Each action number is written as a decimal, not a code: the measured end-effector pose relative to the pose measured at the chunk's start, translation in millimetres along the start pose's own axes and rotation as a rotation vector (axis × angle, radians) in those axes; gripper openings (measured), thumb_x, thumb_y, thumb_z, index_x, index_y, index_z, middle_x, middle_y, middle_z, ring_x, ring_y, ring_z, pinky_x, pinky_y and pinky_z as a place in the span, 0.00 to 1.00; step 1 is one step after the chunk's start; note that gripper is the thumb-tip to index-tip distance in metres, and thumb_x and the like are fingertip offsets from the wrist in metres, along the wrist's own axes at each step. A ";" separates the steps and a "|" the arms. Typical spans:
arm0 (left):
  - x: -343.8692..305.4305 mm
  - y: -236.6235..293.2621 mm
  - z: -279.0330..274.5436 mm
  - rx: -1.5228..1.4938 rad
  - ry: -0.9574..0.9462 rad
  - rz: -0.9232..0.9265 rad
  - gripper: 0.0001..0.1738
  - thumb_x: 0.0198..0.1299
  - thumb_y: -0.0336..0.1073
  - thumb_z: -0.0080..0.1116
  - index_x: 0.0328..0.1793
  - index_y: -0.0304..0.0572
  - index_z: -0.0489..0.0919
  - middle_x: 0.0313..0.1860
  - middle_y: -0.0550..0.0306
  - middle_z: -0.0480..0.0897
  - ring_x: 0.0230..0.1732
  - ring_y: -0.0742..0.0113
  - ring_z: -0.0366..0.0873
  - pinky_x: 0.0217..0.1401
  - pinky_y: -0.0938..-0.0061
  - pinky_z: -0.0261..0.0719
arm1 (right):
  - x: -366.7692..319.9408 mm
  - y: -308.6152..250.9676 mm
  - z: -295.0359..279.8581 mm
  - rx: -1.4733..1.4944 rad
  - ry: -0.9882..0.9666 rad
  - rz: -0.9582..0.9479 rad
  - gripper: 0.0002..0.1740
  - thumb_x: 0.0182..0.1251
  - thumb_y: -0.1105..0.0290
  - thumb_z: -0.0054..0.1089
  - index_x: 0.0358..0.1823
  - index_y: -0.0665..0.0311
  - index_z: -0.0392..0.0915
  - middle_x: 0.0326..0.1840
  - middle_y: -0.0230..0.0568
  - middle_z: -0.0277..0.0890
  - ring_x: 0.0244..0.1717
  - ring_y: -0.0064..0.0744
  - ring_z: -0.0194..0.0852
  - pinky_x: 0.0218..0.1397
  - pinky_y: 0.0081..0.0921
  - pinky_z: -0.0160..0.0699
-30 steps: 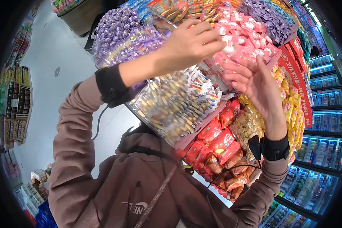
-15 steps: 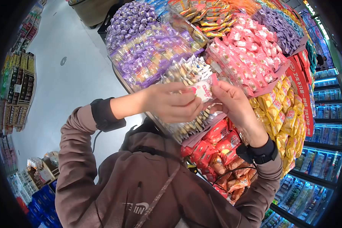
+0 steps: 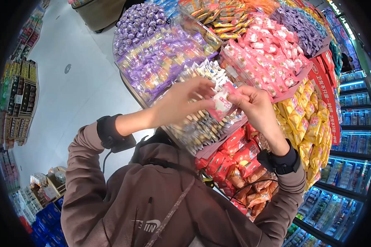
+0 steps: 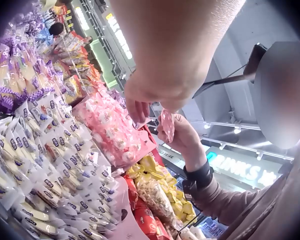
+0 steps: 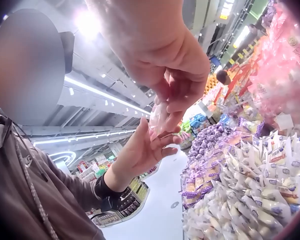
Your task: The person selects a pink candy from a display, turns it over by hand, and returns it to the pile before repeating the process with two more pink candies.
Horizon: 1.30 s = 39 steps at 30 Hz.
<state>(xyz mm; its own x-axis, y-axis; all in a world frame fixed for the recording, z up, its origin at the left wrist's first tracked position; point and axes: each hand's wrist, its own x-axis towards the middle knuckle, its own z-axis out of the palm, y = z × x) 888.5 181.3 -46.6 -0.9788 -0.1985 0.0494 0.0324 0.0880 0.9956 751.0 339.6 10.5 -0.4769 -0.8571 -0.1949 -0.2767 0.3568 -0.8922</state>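
My right hand (image 3: 255,103) pinches one end of a small pink-and-white wrapped candy packet (image 3: 222,105) between thumb and fingers. Its printed face shows in the head view. Beside the packet's other end, my left hand (image 3: 183,101) has its fingers spread and relaxed, the thumb close to the wrapper. The right wrist view shows those left fingers (image 5: 152,150) just below the packet (image 5: 159,117). Both hands are over a heap of clear-wrapped pale stick snacks (image 3: 193,127).
Beyond the hands lies a heap of similar pink packets (image 3: 272,53). Purple-wrapped sweets (image 3: 152,61) stand to the left, yellow bags (image 3: 307,119) to the right, red bags (image 3: 231,152) nearer. A clear divider (image 3: 245,80) edges the pink heap. Lit drink coolers (image 3: 356,136) line the far right.
From over the pink heap, the left hand came back towards the body. Half a second ago both hands were at the packet; now the left fingers have loosened from it while the right still pinches it.
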 end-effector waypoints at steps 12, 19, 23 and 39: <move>-8.6 4.8 13.3 -0.357 -0.252 -0.160 0.17 0.59 0.36 0.56 0.50 0.31 0.71 0.36 0.54 0.83 0.38 0.75 0.80 0.42 0.81 0.76 | 0.9 2.5 8.0 -0.073 -0.064 0.052 0.08 0.62 0.70 0.57 0.32 0.68 0.78 0.19 0.23 0.69 0.22 0.09 0.61 0.23 0.13 0.60; -10.6 -4.2 14.7 -0.307 -0.278 -0.108 0.16 0.60 0.35 0.55 0.50 0.32 0.72 0.36 0.55 0.83 0.38 0.75 0.80 0.41 0.81 0.76 | -0.5 1.3 10.9 -0.047 -0.084 0.017 0.09 0.64 0.68 0.55 0.32 0.68 0.78 0.20 0.24 0.71 0.22 0.10 0.63 0.25 0.13 0.64; -10.5 -4.4 13.5 -0.300 -0.293 -0.097 0.16 0.60 0.34 0.55 0.51 0.32 0.72 0.36 0.55 0.82 0.39 0.76 0.79 0.42 0.82 0.75 | 0.0 0.2 9.3 -0.023 -0.102 0.021 0.11 0.65 0.69 0.52 0.34 0.70 0.77 0.22 0.33 0.77 0.24 0.14 0.73 0.24 0.16 0.66; -7.6 -3.3 9.0 -0.268 -0.307 -0.121 0.15 0.59 0.33 0.56 0.51 0.34 0.73 0.37 0.58 0.82 0.38 0.78 0.78 0.41 0.82 0.75 | 5.4 2.0 9.4 -0.011 -0.127 0.031 0.11 0.65 0.68 0.51 0.35 0.71 0.77 0.23 0.34 0.77 0.23 0.17 0.76 0.23 0.16 0.66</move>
<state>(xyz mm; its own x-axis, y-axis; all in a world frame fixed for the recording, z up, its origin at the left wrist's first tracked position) 894.0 191.3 -50.9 -0.9922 0.1117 -0.0548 -0.0747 -0.1825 0.9804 755.7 332.2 3.9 -0.3755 -0.8858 -0.2727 -0.2727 0.3868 -0.8809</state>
